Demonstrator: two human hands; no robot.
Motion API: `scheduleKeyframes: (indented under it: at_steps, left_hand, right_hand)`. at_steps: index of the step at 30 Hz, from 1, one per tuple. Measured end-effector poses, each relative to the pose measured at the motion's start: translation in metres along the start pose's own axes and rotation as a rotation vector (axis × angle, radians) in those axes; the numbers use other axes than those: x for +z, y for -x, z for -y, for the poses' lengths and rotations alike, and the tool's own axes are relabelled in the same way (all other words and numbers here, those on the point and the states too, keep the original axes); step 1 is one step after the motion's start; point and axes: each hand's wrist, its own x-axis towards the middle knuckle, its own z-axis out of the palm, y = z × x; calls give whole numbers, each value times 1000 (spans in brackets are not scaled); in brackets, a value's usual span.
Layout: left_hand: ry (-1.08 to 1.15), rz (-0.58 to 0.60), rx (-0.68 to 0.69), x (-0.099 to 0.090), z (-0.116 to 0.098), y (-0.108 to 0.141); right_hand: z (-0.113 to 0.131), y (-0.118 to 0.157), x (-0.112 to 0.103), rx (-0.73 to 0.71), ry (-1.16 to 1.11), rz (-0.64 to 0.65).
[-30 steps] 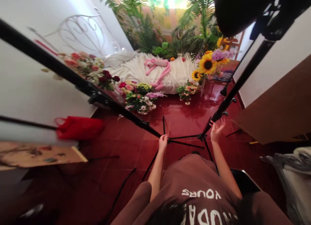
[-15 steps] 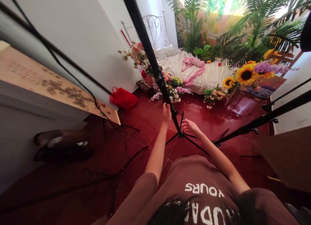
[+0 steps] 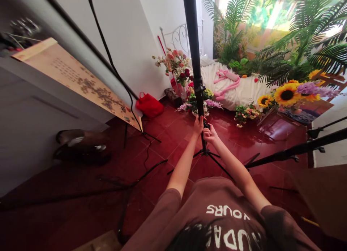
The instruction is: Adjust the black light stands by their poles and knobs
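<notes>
A black tripod stand [image 3: 195,56] rises in front of me, its legs spread on the red floor and its top out of view. My left hand [image 3: 198,125] is closed around the lower pole, below a clamp collar [image 3: 200,87]. Just right of it, my right hand [image 3: 210,134] has its fingers curled at a small black knob [image 3: 207,125] on the pole's side. The fingertips partly hide the knob.
Further black stands cross the right [image 3: 298,148] and left sides, with a dangling cable [image 3: 104,41]. A hanging scroll [image 3: 89,85], a red bag [image 3: 150,105], flowers [image 3: 175,61], sunflowers [image 3: 286,95] and a white-draped bed [image 3: 260,86] surround the floor. Cardboard [image 3: 322,193] stands at lower right.
My left hand has closed around the pole, and my right hand has come in from the right to the knob. The stand appears more upright as the view has shifted.
</notes>
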Motion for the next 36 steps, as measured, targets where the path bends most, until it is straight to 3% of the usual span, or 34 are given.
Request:
scheduleKeyframes:
  at_steps: [6, 9, 12, 14, 18, 20, 23, 27, 29, 32, 36]
  left_hand:
    - [-6, -16, -5, 0, -3, 1]
    - [-3, 4, 4, 0, -6, 2]
    - [-23, 4, 20, -1, -8, 3]
    - [-37, 1, 28, -2, -9, 4]
    - [-54, -7, 30, -2, -9, 6]
    - [-60, -6, 26, -2, -10, 6]
    - [-54, 3, 1, -2, -11, 7]
    - [-33, 8, -10, -2, -10, 7]
    - [-37, 3, 7, -1, -9, 6]
    - [-40, -16, 24, 0, -5, 5]
    - [-22, -20, 55, 1, 3, 4]
  right_hand:
    - [-2, -8, 2, -99, 37, -11]
    - [-5, -13, 3, -184, 165, -49]
    - [-9, -16, 0, -320, 476, -169]
    - [-7, -12, -3, -502, 772, -224]
    - [14, 9, 4, -873, 1444, -205]
    - [28, 20, 21, -970, 1612, -171]
    - [38, 27, 65, -1112, 1614, -61]
    - [31, 15, 131, -1286, 1646, 194]
    - [23, 4, 155, -1359, 1691, 243]
    - [15, -10, 173, -1418, 1729, 216]
    - [11, -17, 171, -1384, 1667, 150]
